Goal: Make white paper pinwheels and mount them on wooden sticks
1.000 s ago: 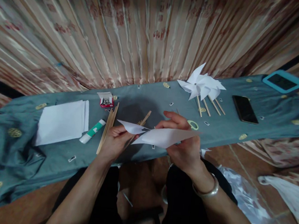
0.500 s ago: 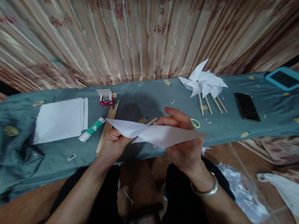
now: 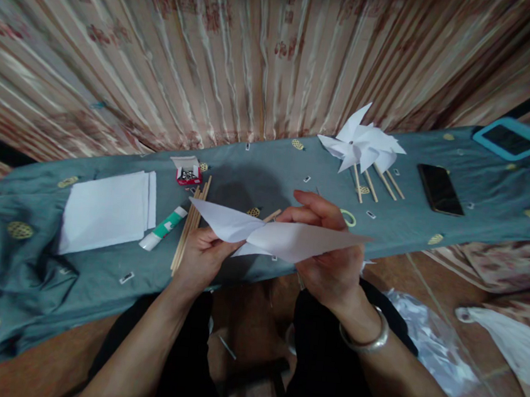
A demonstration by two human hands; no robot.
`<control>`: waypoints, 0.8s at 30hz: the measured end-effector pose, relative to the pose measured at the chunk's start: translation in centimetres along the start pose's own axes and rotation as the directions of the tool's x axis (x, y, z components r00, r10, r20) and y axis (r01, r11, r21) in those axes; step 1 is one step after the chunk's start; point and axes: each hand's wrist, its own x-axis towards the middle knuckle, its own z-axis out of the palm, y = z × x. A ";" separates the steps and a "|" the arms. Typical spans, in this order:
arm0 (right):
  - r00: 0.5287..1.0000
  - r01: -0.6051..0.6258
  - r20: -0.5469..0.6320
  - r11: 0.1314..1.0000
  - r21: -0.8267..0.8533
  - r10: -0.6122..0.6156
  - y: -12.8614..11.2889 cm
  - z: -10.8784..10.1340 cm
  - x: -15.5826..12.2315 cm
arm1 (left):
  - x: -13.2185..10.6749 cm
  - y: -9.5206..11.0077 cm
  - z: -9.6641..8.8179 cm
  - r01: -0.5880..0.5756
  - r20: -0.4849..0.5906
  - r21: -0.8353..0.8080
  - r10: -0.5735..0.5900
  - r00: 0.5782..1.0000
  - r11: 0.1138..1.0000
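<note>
A white paper pinwheel (image 3: 284,237) hangs half-folded over the near edge of the table, held between both hands. My left hand (image 3: 202,256) is closed under its left flap, and a wooden stick (image 3: 271,215) pokes out behind the paper's centre. On the right flap, my right hand (image 3: 329,263) pinches the paper with thumb on top and fingers beneath. A silver bangle (image 3: 366,340) circles the right wrist.
A teal cloth (image 3: 267,176) covers the narrow table. On it lie a stack of white paper (image 3: 105,210), a glue stick (image 3: 163,229), several wooden sticks (image 3: 189,225), a red box of pins (image 3: 187,171), finished pinwheels (image 3: 362,149), a tape ring (image 3: 348,218), a phone (image 3: 439,189) and a tablet (image 3: 510,139). Curtain behind.
The paper's left flap has lifted and spread wider, and both hands have shifted slightly while keeping hold of the pinwheel.
</note>
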 end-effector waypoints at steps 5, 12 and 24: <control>0.998 0.048 -0.051 0.999 0.012 -0.047 0.0 0.3 -0.1 | -0.1 0.1 0.0 0.007 -0.009 0.018 -0.007 1.000 1.000; 0.996 0.016 -0.089 1.000 -0.016 -0.018 -0.3 0.0 0.1 | -0.4 0.9 0.0 -0.072 0.009 0.077 0.072 0.997 0.994; 0.993 0.012 -0.118 0.996 -0.088 -0.023 -0.5 0.0 0.4 | -0.6 1.4 -0.3 -0.114 0.036 0.137 0.110 0.993 0.984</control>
